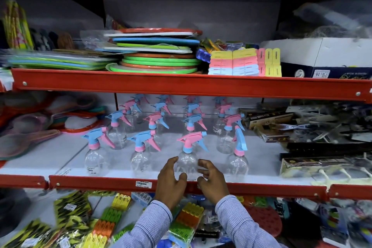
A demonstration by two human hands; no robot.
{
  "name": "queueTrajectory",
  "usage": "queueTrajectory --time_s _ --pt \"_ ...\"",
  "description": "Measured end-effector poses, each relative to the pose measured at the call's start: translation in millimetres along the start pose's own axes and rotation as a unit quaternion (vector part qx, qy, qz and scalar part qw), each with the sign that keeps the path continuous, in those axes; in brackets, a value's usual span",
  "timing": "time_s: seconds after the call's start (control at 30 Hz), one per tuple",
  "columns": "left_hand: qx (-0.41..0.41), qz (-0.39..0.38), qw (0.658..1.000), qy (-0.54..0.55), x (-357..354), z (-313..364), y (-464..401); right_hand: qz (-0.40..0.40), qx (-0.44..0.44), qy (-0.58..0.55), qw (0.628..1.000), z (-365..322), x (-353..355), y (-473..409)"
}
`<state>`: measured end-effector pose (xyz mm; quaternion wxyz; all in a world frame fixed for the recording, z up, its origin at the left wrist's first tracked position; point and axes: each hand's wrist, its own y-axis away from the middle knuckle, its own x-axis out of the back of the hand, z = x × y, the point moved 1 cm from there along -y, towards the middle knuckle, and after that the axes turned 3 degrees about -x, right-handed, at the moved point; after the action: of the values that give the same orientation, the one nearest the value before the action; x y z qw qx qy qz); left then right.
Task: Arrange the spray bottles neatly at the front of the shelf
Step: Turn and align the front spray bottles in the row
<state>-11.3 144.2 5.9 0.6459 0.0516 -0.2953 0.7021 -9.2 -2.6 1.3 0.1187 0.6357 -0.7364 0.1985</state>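
Note:
Several clear spray bottles with pink and blue trigger heads stand in rows on the white middle shelf (60, 155). The front row has a blue-headed bottle (96, 159) at the left, another blue-headed one (141, 157) beside it, a pink-headed bottle (188, 159) in the middle and a blue-headed bottle (237, 163) at the right with its head turned sideways. My left hand (171, 179) and my right hand (211, 179) cup the middle pink-headed bottle from both sides, fingers curled against its clear body. It stands upright at the red front rail (100, 182).
Dark boxed goods (314, 143) crowd the right of the shelf and coloured plastic scoops (30, 126) the left. The red shelf above (181, 83) holds stacked round plates (157, 54) and peg packs (233, 62). Packets of pegs (112, 213) lie on the shelf below.

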Motion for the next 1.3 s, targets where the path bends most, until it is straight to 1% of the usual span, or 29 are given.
queueTrajectory --time_s 0.17,0.23,0.33,0.4,0.6,0.67,0.73,0.8,0.83,0.87,0.93,1.0,1.07,1.17,1.3 --pt "-0.006 0.007 1.000 0.006 1 0 2 0.013 0.008 0.004 1.000 1 0 1" --pt "-0.024 0.028 0.999 0.009 2 1 6 0.042 0.025 0.001 0.999 3 2 6" --pt "-0.080 0.058 0.995 0.001 2 3 13 0.099 0.054 0.000 0.994 8 11 17" --pt "-0.108 0.062 0.992 -0.001 -1 8 17 0.138 0.065 0.002 0.988 13 19 25" --pt "-0.158 0.019 0.987 0.015 -37 30 20 0.261 0.071 -0.003 0.963 36 64 39" --pt "-0.149 0.004 0.989 0.021 -51 36 19 0.287 0.064 -0.014 0.956 41 79 37" --pt "-0.128 -0.011 0.991 0.025 -67 43 19 0.294 0.058 -0.024 0.954 48 95 34" --pt "-0.105 -0.014 0.994 0.027 -81 49 17 0.280 0.055 -0.023 0.958 53 109 26" --pt "-0.091 -0.015 0.995 0.027 -86 52 16 0.261 0.045 -0.023 0.964 55 113 20" --pt "-0.076 -0.013 0.997 0.026 -92 56 16 0.231 0.032 -0.025 0.972 58 119 14" --pt "-0.056 -0.006 0.998 0.017 -102 62 15 0.146 0.002 -0.025 0.989 60 124 1" --pt "-0.041 0.001 0.999 0.009 -111 68 14 0.065 -0.012 -0.017 0.998 61 127 -10" --pt "-0.032 0.006 0.999 -0.002 -119 71 14 0.018 -0.011 0.008 1.000 61 130 -17" --pt "-0.018 0.016 0.999 -0.025 -127 73 18 -0.009 -0.014 0.026 1.000 62 133 -17" --pt "-0.010 0.019 0.999 -0.038 -131 76 14 0.008 0.000 -0.005 1.000 62 137 -11"
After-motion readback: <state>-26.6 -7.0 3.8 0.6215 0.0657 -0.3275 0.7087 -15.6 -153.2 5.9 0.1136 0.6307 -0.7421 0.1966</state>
